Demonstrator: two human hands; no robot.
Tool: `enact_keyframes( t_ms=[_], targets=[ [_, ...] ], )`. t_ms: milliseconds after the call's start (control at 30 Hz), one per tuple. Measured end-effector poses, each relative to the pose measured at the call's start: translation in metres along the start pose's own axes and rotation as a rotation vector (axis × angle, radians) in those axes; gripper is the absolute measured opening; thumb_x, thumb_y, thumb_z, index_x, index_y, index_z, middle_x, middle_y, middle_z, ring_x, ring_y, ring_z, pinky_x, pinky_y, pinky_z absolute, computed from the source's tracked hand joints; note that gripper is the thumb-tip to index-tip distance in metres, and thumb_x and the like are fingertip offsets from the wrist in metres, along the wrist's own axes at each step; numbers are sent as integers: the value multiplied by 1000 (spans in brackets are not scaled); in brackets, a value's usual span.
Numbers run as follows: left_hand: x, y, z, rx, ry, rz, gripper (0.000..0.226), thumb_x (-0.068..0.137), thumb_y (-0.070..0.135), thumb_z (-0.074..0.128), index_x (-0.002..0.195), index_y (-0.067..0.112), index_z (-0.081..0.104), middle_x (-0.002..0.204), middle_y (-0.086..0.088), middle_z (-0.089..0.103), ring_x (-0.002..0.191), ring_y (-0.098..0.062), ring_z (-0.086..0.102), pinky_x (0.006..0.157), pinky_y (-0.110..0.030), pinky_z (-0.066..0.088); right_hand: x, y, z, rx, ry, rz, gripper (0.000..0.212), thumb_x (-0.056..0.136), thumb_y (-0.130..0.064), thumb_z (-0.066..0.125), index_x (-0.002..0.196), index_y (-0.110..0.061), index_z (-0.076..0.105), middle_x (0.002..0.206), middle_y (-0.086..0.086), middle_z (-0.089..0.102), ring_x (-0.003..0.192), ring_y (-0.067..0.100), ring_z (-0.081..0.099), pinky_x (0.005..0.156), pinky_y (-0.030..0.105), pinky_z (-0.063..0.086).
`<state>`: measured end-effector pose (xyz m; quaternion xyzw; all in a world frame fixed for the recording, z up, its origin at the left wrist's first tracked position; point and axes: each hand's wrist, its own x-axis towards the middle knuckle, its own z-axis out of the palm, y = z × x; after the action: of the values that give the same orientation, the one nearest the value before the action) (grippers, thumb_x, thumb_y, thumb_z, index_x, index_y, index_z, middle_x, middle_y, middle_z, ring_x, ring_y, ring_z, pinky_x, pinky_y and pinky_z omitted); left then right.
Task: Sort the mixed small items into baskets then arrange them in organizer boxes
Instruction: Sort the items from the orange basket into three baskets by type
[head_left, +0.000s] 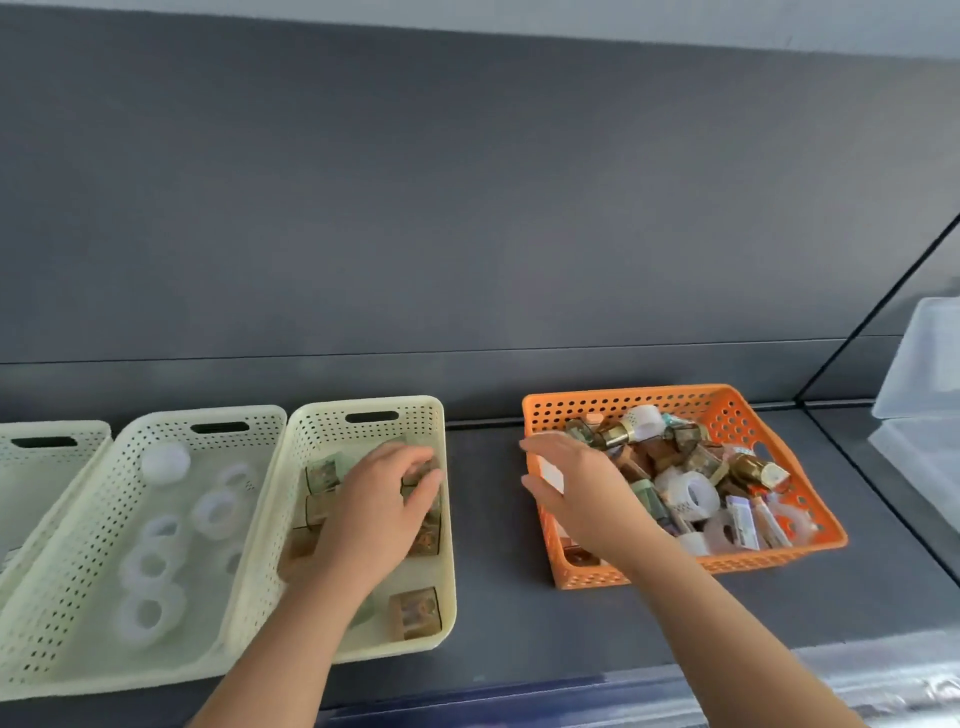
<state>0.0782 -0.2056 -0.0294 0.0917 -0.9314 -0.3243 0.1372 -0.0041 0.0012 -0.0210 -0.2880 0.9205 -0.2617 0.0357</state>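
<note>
Both hands are holding something. The left hand reaches into the right cream basket, and its fingers curl around a small patterned box near the far right corner; the picture is a little blurred there. More patterned boxes lie on the floor of this basket, some in a row under the hand and one at the near right corner.

The right hand is above the left edge of the orange basket and pinches a small white box between thumb and fingers. The orange basket holds a mixed heap: clear tape rolls, gold-coloured caps and small boxes.

Just beside the first cream basket, touching it, stands the middle cream basket with white tape rolls inside. A third cream basket shows at the far left. All baskets stand on a dark table. Clear plastic boxes are at the right edge.
</note>
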Motion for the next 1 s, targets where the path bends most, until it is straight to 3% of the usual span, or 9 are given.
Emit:
enact_keyframes(
  t_ms=[67,133,233,300,467,633,833,1000],
  targets=[
    [9,24,16,-56,-40,78,25,90,30,60,113,21,65,100,13,60,92,-4,55,87,-26,48,-14,24,-23,13,37,80,35,92,-22,58,127,-18,57,123,-6,59,99,17,65,87,25,47],
    [16,46,34,-70,-96,156,26,89,30,61,114,22,65,103,14,60,93,-2,56,87,-26,48,-25,50,-45,-27,58,163,31,90,-21,61,119,-14,62,112,-4,63,99,20,63,84,28,48],
    [25,77,65,-90,-177,213,29,89,28,61,117,22,64,110,12,59,100,-4,56,90,-25,47,-39,87,-72,-101,15,285,34,87,-22,64,121,-15,62,122,-1,63,105,20,61,87,30,49],
    [31,96,86,-96,-227,222,32,89,29,61,121,22,62,117,11,58,107,-3,53,94,-23,45,-48,108,-85,-125,-34,353,42,87,-27,66,128,-22,57,129,-4,59,97,15,61,84,25,46],
    [43,122,124,-54,-287,226,36,89,32,62,124,24,59,116,11,58,99,2,50,81,-6,36,-52,139,-86,-215,-92,285,35,79,-34,69,111,-22,63,109,-5,63,93,14,56,76,27,48],
    [64,133,153,-13,-245,178,37,89,28,63,125,23,59,120,8,59,106,-5,54,91,-17,42,-44,155,-87,-255,-129,164,25,72,-37,64,93,-25,61,95,-9,60,91,15,54,71,29,48],
    [106,145,184,105,-174,171,43,88,26,64,131,20,56,131,3,58,122,-16,51,101,-31,41,-35,172,-113,-22,27,155,42,73,-31,69,113,-26,62,104,-9,59,92,13,57,78,32,51],
    [124,158,209,256,-150,161,31,86,31,65,115,20,64,114,0,63,101,-22,60,82,-33,49,-21,188,-116,29,59,172,36,73,-30,69,108,-26,63,101,-7,59,87,15,58,75,35,53]
  ],
)
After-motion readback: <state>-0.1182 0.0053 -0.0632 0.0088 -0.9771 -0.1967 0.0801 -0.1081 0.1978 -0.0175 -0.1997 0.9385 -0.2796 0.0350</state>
